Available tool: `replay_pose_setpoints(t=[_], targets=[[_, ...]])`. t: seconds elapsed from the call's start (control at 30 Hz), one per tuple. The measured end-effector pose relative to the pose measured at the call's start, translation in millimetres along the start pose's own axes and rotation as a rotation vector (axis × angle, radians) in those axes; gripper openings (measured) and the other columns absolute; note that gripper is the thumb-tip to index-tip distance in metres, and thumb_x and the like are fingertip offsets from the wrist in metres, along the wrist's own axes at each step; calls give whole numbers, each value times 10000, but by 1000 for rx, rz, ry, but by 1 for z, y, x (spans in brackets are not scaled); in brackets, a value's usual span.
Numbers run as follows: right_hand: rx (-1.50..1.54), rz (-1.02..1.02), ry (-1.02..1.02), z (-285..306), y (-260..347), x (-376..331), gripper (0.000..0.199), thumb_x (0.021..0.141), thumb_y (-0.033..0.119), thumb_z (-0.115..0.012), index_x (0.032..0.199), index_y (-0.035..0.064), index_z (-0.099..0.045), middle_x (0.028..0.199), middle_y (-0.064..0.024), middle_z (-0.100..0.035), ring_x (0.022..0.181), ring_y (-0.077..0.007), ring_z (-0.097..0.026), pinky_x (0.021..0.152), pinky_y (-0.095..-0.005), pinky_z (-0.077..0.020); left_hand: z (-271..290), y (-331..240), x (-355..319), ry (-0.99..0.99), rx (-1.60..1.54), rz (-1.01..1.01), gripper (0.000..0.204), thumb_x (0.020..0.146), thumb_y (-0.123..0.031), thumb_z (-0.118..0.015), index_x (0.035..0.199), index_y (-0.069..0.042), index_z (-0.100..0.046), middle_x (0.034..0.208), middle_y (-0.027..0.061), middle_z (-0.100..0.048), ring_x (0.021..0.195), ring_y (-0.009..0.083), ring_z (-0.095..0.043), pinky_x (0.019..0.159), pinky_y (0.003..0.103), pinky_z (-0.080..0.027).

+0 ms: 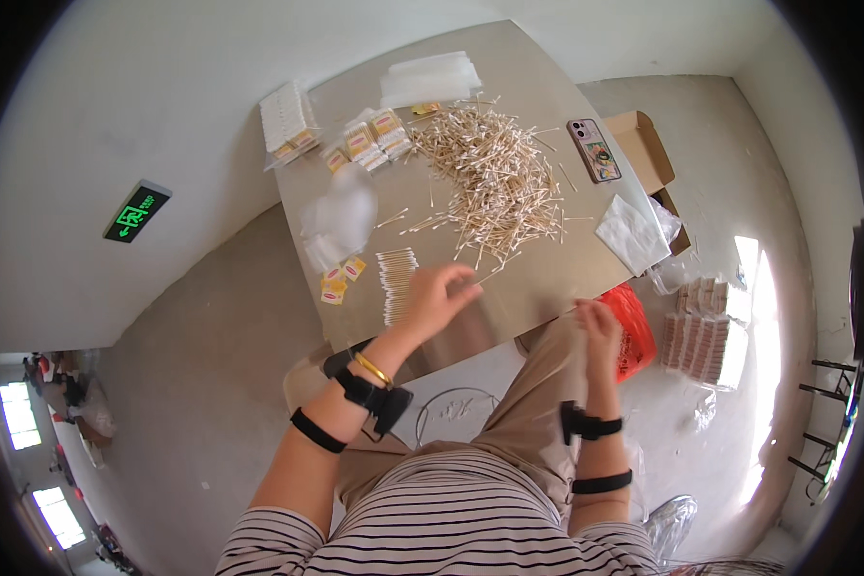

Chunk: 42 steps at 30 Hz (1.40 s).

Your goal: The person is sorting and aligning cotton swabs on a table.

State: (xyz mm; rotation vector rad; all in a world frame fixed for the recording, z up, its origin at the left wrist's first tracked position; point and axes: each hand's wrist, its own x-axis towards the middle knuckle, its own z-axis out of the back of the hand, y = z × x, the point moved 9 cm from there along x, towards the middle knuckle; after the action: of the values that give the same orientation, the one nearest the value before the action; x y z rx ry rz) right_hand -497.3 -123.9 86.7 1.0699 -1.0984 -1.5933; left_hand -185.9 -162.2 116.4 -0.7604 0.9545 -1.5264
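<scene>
My left hand (437, 302) is over the near part of the table, fingers curled together; whatever they hold, if anything, cannot be made out. Beside it lies a neat row of cotton swabs (396, 274), set side by side, its right end partly covered by the hand. My right hand (599, 331) is off the table's front edge, above a red plastic bag (634, 336), its fingers smeared by motion. Farther back spreads a large loose heap of cotton swabs (494, 173), with a few strays around it.
On the table (547, 274) are small packed boxes (374, 139), clear plastic bags (341, 221), yellow-and-white cards (336, 283), a stack of clear sleeves (430, 79), a phone (593, 151) and a white plastic sheet (632, 233). Bundled packs (706, 336) and a cardboard box (638, 149) stand right.
</scene>
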Motion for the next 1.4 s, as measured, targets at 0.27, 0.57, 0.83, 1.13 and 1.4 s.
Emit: replay_pose_setpoints(t=[0.27, 0.57, 0.83, 1.13, 1.4], targets=[[-1078, 122, -471, 191, -69, -6, 413, 850, 219, -724, 1234, 83, -661, 1184, -159, -623, 1162, -352, -535, 1000, -469, -409, 26, 84, 49, -102, 935, 6, 709, 967, -535, -504, 1500, -80, -400, 1601, 106, -325, 1501, 289, -240, 1201, 585, -138], [-513, 505, -1, -81, 55, 31, 312, 818, 96, -720, 1127, 77, -680, 1186, -133, -605, 1137, -339, -532, 992, -445, -428, 51, 109, 13, -61, 1134, -45, 790, 998, -607, -362, 1570, -69, -278, 1645, 97, -242, 1548, 265, -101, 1226, 576, 3], [-821, 861, 279, -277, 83, 89, 219, 786, 107, -676, 1003, 76, -684, 1116, -79, -594, 1115, -279, -522, 959, -393, -422, 58, 110, 37, -47, 1117, 9, 799, 1005, -599, -346, 1554, -22, -282, 1635, 111, -260, 1538, 264, -153, 1222, 586, -27], [-1046, 862, 336, -321, 80, 124, 98, 793, 130, -623, 821, 94, -709, 1016, -79, -601, 1063, -274, -527, 903, -380, -417, 42, 106, 11, -39, 1016, -90, 797, 998, -584, -378, 1548, -15, -290, 1610, 112, -316, 1510, 250, -246, 1220, 582, -89], [-803, 722, 534, -371, 72, 104, 81, 782, 157, -711, 862, 143, -718, 997, -61, -624, 1046, -283, -549, 909, -408, -436, 46, 103, 12, -166, 897, -91, 792, 991, -544, -430, 1548, -3, -272, 1619, 132, -283, 1510, 272, -243, 1220, 567, -120]])
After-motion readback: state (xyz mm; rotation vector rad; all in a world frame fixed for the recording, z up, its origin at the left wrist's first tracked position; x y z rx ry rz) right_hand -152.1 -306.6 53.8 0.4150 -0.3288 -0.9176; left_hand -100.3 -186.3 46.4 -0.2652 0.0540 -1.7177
